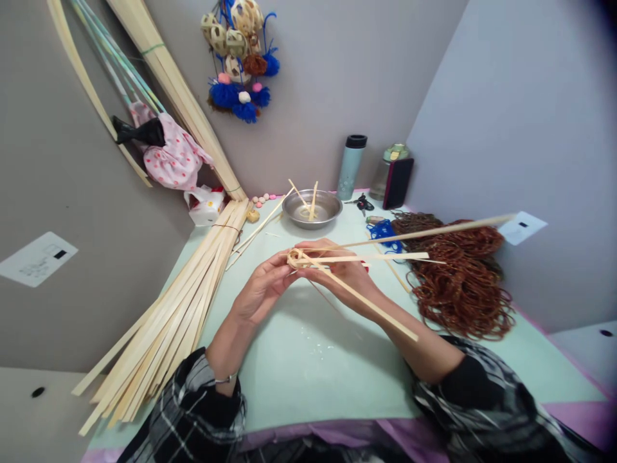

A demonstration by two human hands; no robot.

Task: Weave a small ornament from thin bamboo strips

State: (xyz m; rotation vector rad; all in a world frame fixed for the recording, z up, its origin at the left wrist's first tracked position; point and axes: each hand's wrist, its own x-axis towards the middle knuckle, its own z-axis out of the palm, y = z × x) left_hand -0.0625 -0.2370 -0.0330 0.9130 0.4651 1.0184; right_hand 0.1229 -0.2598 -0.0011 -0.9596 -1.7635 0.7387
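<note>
Between my two hands, above the middle of the table, is a small woven ball of bamboo strips [295, 258]. Several long loose ends stick out of it to the right, one passing low across my right forearm. My left hand [264, 283] pinches the ball from the left with thumb and fingers. From the right, my right hand [340, 273] grips the same ball, its fingers partly hidden behind the strips. Beyond the hands stands a metal bowl [313, 222] with a few short strips leaning in it.
A fanned bundle of flat bamboo strips [168, 315] lies along the left side. Brown yarn [463, 283], blue yarn [383, 233], black scissors [362, 204], a blue tumbler [351, 168] and a dark phone [398, 184] are at the right and back. Woven balls with tassels [241, 58] hang on the wall.
</note>
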